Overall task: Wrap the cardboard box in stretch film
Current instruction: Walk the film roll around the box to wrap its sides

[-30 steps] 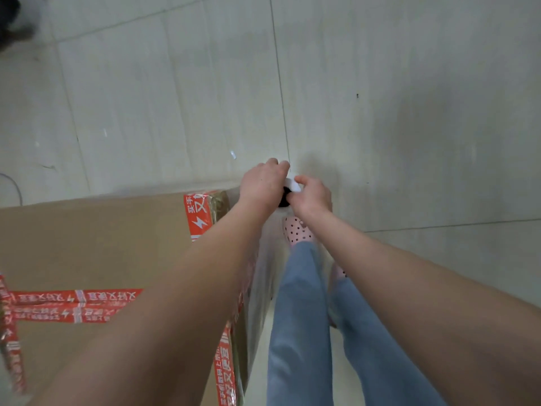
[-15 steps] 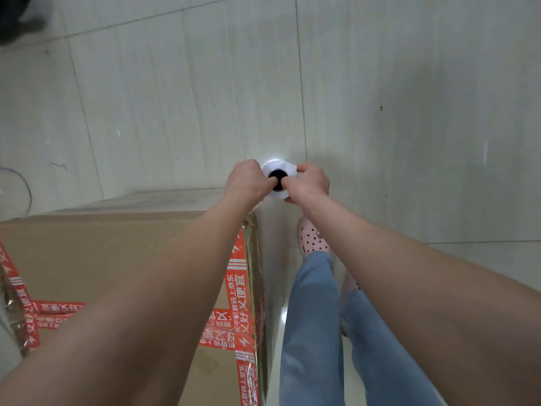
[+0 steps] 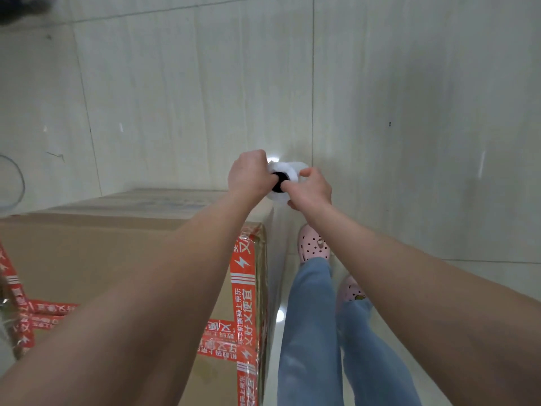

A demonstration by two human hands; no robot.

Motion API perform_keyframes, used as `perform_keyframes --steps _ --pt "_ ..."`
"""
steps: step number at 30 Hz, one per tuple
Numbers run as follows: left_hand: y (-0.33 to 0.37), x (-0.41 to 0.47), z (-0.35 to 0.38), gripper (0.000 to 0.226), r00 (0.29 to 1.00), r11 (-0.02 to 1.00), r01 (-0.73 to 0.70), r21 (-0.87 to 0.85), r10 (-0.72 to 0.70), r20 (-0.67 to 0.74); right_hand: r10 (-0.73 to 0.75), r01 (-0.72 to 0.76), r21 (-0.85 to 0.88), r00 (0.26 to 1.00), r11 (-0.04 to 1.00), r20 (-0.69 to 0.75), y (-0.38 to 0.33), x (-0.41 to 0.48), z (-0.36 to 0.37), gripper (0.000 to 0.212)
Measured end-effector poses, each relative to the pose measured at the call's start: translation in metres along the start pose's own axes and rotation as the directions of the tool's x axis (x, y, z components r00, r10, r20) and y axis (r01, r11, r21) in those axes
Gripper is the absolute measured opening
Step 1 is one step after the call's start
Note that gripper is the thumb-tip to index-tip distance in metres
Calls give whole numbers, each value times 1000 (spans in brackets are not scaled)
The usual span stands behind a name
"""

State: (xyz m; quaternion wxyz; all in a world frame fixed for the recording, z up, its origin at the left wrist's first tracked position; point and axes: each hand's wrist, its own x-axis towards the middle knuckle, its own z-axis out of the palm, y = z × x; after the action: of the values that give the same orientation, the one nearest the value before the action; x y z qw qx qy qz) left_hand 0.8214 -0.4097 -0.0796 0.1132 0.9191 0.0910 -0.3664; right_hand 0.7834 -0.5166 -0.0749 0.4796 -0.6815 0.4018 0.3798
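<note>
**Turned end-on: the roll of film (image 3: 288, 169) now faces my camera**

Since 1 second ago its white end and dark core have come into fuller view. The corner of the cardboard box (image 3: 87, 259) has slid right, under the left forearm.

Around the work I see pale floor tiles (image 3: 409, 112) and a thin loop of cable (image 3: 22, 177) at the left edge. A dark blurred shape sits in the top left corner; I cannot tell what it is. Red printed tape (image 3: 243, 291) runs along the box's right edge and crosses its top. Below the hands, 2 legs in blue jeans (image 3: 310, 332) and 2 pink holed shoes (image 3: 313, 244) stand just beside the box's right side. The left forearm covers much of the box top.

Both arms reach forward, nearly straight, and meet beyond the box's far right corner. The left hand (image 3: 248, 175) is clenched round the roll's left side, knuckles up. The right hand (image 3: 314, 190) grasps the right side, thumb over the rim and fingers beneath.

The roll sits between the 2 hands, above the floor and just past the box corner. A clear sheet of film (image 3: 276, 253) runs from below it down the box's right side.
</note>
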Motion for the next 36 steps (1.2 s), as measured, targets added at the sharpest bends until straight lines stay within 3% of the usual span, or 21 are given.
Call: perform_keyframes --steps 3,6,9,12,16,20,24,28,31,33,36 --pt "-11 4 -4 18 984 957 180 -228 -173 53 -92 91 -58 996 994 -8 -19 7 6 45" --pt "-15 8 -9 20 971 921 231 -314 -195 141 -154 155 -200 988 967 24 -36 14 5 43" --pt "-9 13 -17 29 997 999 27 -41 -24 67 -172 179 -256 984 950 46 -43 15 1 40" --pt "3 18 -22 38 978 958 -207 197 195 77 -180 202 -314 979 928 97 -43 15 -4 41" --pt "15 24 -24 21 979 945 -203 257 187 86 -188 228 -345 971 911 145 -49 23 -13 44" --pt "10 31 -35 18 995 985 -71 157 58 82 -136 207 -361 968 909 211 -63 32 -11 51" --pt "-10 38 -39 14 977 970 212 -118 -207 51 -121 184 -348 973 919 196 -82 38 -1 57" --pt "-23 35 -39 28 887 757 437 -487 -451 95 -130 201 -358 968 912 213 -97 39 18 46" --pt "-31 33 -41 24 835 624 497 -603 -532 138 -156 244 -396 958 886 240 -112 41 29 33" --pt "-37 33 -45 22 850 705 476 -525 -523 68 -151 250 -420 955 872 255 -118 40 35 24" --pt "-39 34 -51 27 937 898 311 -312 -345 -57 -156 265 -450 951 853 266 -119 39 42 22"
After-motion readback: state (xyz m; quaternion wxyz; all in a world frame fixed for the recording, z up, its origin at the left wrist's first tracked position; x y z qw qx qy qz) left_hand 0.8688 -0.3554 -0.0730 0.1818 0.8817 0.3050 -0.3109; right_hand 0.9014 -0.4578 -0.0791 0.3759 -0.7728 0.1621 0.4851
